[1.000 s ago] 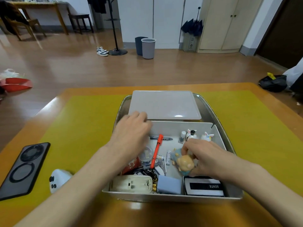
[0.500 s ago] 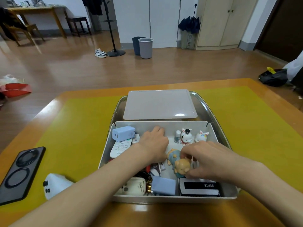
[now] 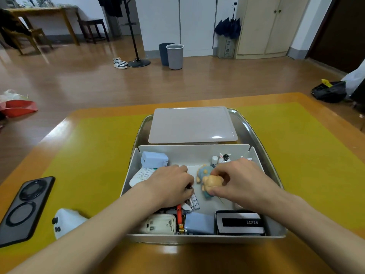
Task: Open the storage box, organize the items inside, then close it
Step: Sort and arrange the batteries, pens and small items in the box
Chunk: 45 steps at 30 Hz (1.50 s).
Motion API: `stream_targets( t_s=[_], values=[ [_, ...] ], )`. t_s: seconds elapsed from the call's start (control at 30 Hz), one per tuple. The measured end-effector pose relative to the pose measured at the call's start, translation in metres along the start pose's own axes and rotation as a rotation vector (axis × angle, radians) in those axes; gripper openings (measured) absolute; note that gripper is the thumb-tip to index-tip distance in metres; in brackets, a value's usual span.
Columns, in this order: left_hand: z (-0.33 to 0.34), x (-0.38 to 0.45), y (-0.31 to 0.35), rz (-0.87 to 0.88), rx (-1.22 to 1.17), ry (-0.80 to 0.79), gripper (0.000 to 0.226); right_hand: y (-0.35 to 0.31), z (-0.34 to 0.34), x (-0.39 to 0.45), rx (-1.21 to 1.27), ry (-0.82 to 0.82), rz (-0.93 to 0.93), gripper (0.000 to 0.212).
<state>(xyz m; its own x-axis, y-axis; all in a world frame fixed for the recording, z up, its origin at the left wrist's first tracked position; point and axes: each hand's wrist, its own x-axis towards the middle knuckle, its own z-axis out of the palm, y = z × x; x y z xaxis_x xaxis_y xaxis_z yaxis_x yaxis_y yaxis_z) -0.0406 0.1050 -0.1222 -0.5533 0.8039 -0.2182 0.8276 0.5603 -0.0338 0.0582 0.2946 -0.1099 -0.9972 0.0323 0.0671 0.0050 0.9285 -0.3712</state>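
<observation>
1. Storage box (image 3: pixel 130 171): white, open, sitting in a metal tray (image 3: pixel 254 133) on the yellow mat (image 3: pixel 94 155) of your desk (image 3: pixel 110 112). Both your hands are inside it.
2. Lid (image 3: pixel 191 124): off the box, lying flat in the tray just behind it.
3. Left hand (image 3: pixel 169 184): knuckles up, fingers curled down into the clutter at the middle of the box. What they grip is hidden under the hand; you cannot tell from this view.
4. Right hand (image 3: pixel 239 180): thumb and fingers pinch the bear figurine (image 3: pixel 210 182), orange head and blue body, held over the box floor right of centre.
5. Far left corner: pale blue charger block (image 3: pixel 154 159), resting on a white remote (image 3: pixel 143 175) that runs under your left wrist.
6. Far right corner: small white bottle (image 3: pixel 214 160) and a rabbit figurine (image 3: pixel 225 158), side by side, just beyond your right fingers.
7. Centre: white batteries (image 3: pixel 194 201) and an orange pen (image 3: pixel 179 213), poking out from beneath your left hand.
8. Near wall, left to right: cream plug adapter (image 3: pixel 161 224), blue block (image 3: pixel 199 223), black case (image 3: pixel 240 222) printed with white letters.
9. Desk, left of the tray: black phone (image 3: pixel 25 208) lying face down, and a white gadget (image 3: pixel 67 221) near your left forearm.
</observation>
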Motion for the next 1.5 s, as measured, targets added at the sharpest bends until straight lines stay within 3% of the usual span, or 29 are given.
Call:
stream_targets(
  t_s=[0.17,0.47,0.67,0.8,1.1,1.37,1.5],
  values=[
    [-0.005,-0.018,-0.006,0.035,0.063,0.016,0.04,-0.012,0.018,0.015,-0.101,0.08,0.0,0.034],
    [-0.005,-0.029,-0.013,0.063,-0.034,0.025,0.041,-0.028,0.04,0.031,-0.32,0.036,0.019,0.045],
    [-0.011,-0.026,-0.019,0.089,-0.099,0.14,0.032,-0.022,0.007,0.025,-0.178,-0.038,0.081,0.051],
    [-0.011,-0.016,-0.008,0.106,-0.201,0.286,0.029,0.003,-0.036,0.009,-0.122,0.052,0.093,0.034],
    [0.004,0.017,0.013,0.034,-0.16,0.266,0.025,0.03,-0.022,-0.023,-0.615,-0.199,-0.168,0.04],
    [-0.013,0.011,0.001,0.11,-0.162,0.251,0.032,0.041,-0.026,-0.03,-0.526,-0.222,-0.192,0.035],
    [-0.031,0.003,-0.035,0.014,-0.064,0.296,0.038,0.032,-0.032,-0.028,-0.387,-0.129,-0.131,0.037]
  ],
)
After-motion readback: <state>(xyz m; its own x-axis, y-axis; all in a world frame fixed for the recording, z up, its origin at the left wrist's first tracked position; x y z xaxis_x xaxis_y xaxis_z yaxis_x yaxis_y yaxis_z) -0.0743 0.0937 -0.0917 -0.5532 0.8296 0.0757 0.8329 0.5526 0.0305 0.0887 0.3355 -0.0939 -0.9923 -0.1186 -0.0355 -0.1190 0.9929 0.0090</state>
